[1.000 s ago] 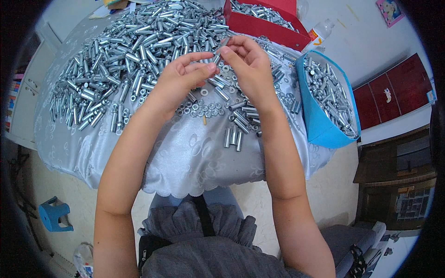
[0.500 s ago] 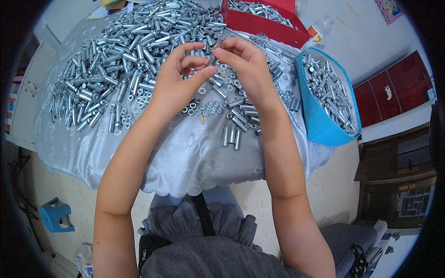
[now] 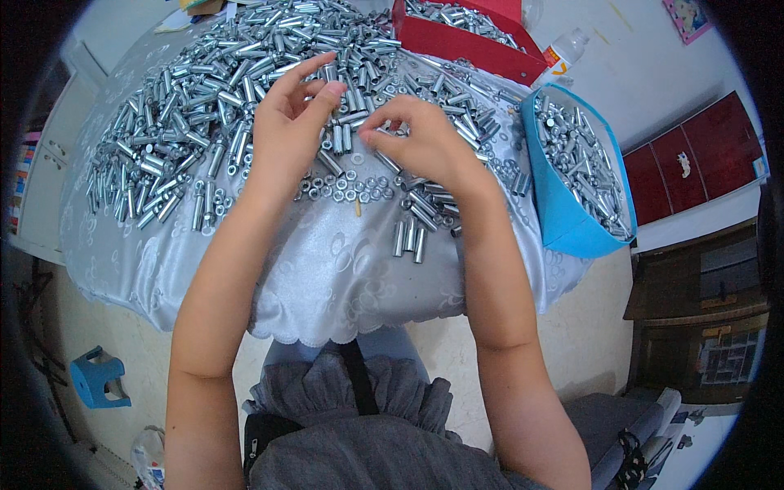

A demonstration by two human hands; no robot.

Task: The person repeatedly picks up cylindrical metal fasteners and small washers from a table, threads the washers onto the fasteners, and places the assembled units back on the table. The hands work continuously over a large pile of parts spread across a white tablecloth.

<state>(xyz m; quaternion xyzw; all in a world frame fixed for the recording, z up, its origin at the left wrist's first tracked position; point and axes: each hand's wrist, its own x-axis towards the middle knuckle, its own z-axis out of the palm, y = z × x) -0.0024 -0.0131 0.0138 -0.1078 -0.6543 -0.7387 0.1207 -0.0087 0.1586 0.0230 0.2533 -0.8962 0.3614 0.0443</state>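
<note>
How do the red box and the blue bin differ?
The red box sits farther from the person, while the blue bin stands nearer and further right. The red box has straight, angular walls; the blue bin's rim looks curved, though the fisheye view may exaggerate that. Both hold many shiny metal pieces.

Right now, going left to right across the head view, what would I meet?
Blue plastic stool, bare left hand, bare right hand, bright-blue open-topped bin holding silvery metal pieces, pink-edged picture.
</note>
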